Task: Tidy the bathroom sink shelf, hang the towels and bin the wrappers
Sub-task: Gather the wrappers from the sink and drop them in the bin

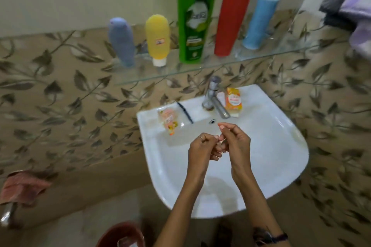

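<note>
Curled hands [220,146] touching over sink [281,146]

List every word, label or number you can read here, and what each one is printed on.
"anita", partly legible: tall green bottle on the glass shelf.
Yellow bottle: small sticker, too blurred to read.
Orange packet beside the tap: red print, unreadable.
Clear wrapper on the sink rim: blurred, unreadable.

A home bathroom is showing here: a white wall-hung sink [281,146] with a chrome tap [213,96] is sitting below a glass shelf [200,68] carrying toiletry bottles [193,16], leaf-patterned tiles [60,96] are covering the wall, and towels [351,6] are hanging at the right edge.
</note>
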A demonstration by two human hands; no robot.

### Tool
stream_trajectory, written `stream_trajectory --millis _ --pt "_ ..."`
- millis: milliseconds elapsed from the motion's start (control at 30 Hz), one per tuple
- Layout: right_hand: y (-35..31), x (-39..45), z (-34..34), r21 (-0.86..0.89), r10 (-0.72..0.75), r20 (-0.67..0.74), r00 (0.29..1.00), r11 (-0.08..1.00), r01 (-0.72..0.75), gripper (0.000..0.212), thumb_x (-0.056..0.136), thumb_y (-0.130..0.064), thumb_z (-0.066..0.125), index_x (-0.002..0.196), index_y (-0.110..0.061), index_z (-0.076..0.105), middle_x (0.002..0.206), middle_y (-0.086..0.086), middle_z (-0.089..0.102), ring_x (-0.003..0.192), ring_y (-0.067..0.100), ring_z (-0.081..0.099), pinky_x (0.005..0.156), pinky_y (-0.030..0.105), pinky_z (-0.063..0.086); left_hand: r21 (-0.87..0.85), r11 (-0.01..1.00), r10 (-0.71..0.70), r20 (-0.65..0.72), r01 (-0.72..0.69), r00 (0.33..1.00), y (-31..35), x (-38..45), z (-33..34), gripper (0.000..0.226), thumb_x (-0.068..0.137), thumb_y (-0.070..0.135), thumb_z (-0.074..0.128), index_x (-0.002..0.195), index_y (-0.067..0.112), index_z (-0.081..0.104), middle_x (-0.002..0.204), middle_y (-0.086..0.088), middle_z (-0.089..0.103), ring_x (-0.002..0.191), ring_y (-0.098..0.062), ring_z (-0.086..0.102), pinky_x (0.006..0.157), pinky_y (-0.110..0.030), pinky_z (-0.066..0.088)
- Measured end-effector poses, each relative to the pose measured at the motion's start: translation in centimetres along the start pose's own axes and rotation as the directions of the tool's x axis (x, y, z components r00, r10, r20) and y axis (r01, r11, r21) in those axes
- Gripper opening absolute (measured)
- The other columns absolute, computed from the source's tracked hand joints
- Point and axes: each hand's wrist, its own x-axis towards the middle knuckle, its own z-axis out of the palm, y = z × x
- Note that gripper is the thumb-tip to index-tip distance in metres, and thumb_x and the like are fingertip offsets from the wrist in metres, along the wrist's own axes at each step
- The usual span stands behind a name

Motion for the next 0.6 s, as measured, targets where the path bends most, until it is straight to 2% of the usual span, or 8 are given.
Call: stream_trajectory --millis 100,200,267,333,467,533,600 --pt "0.3 5.8 -3.7 -0.019 0.041 -0.096 0.995 0.999 -0.043 0.014 0.089 -0.012 0.055 0.087 -0.017 0.068 0.061 -0.002 0.059 0.043 0.004 0.046 0.043 0.016 0.041 0.136 0.990 0.046 -0.108 -0.031 0.993 -0.7 4.2 5.8 0.017 0.089 0.014 0.056 0.074 0.018 0.064 0.071 -0.001 0.069 0.065 -0.013 0.065 0.058 -0.016 0.052" --pt "1.1 11.2 -6.8 -0.053 0.097 -0.137 0.986 0.993 -0.105 0.013 0.089 -0.015 0.056 0.084 -0.022 0.066 0.071 0.001 0.064 0.054 0.012 0.051 0.050 0.021 0.044 0.232 0.959 0.215 -0.228 -0.161 0.950 -1.1 8.1 11.1 0.011 0.090 0.008 0.057 0.089 0.014 0.066 0.086 0.001 0.069 0.080 -0.010 0.064 0.070 -0.012 0.050" --pt "1.7 14.5 -8.3 -0.069 0.137 -0.148 0.979 0.986 -0.148 0.012 0.089 -0.014 0.056 0.086 -0.018 0.066 0.076 0.002 0.065 0.058 0.014 0.053 0.052 0.023 0.045 0.313 0.912 0.340 -0.214 -0.265 0.916 -0.8 10.8 13.8 0.014 0.091 0.004 0.054 0.100 0.009 0.064 0.096 0.000 0.066 0.088 -0.010 0.062 0.073 -0.005 0.044" --pt "2.3 17.5 -9.4 -0.098 0.167 -0.160 0.973 0.978 -0.184 0.012 0.088 -0.013 0.055 0.087 -0.015 0.067 0.079 0.003 0.066 0.061 0.015 0.055 0.052 0.023 0.046 0.399 0.874 0.375 -0.187 -0.279 0.908 -0.6 14.0 15.6 0.022 0.093 0.003 0.049 0.112 0.004 0.059 0.108 -0.004 0.062 0.098 -0.016 0.059 0.078 -0.004 0.040" --pt "4.2 22.6 -10.0 -0.110 0.259 -0.145 0.955 0.955 -0.276 0.012 0.087 -0.010 0.056 0.090 -0.012 0.068 0.091 0.008 0.067 0.076 0.021 0.059 0.058 0.026 0.049 0.472 0.872 0.271 -0.238 -0.133 0.933 -1.1 19.8 17.2 0.043 0.095 0.006 0.044 0.137 0.004 0.037 0.138 -0.011 0.043 0.124 -0.025 0.047 0.099 -0.026 0.037" --pt "5.4 24.3 -9.6 -0.106 0.316 -0.103 0.943 0.939 -0.326 0.012 0.087 -0.010 0.056 0.093 -0.012 0.067 0.098 0.010 0.067 0.084 0.024 0.060 0.065 0.029 0.050 0.506 0.863 0.166 -0.295 0.006 0.941 -1.8 22.0 17.2 0.050 0.095 0.008 0.042 0.143 0.004 0.029 0.145 -0.013 0.034 0.130 -0.028 0.040 0.105 -0.034 0.035" --pt "6.2 25.5 -8.9 -0.087 0.379 -0.056 0.924 0.920 -0.382 0.013 0.087 -0.012 0.058 0.097 -0.011 0.066 0.102 0.012 0.067 0.088 0.026 0.062 0.067 0.030 0.050 0.533 0.832 0.057 -0.361 0.156 0.931 -2.7 23.6 16.7 0.047 0.096 0.012 0.039 0.142 0.006 0.032 0.144 -0.015 0.038 0.129 -0.031 0.041 0.106 -0.039 0.036"
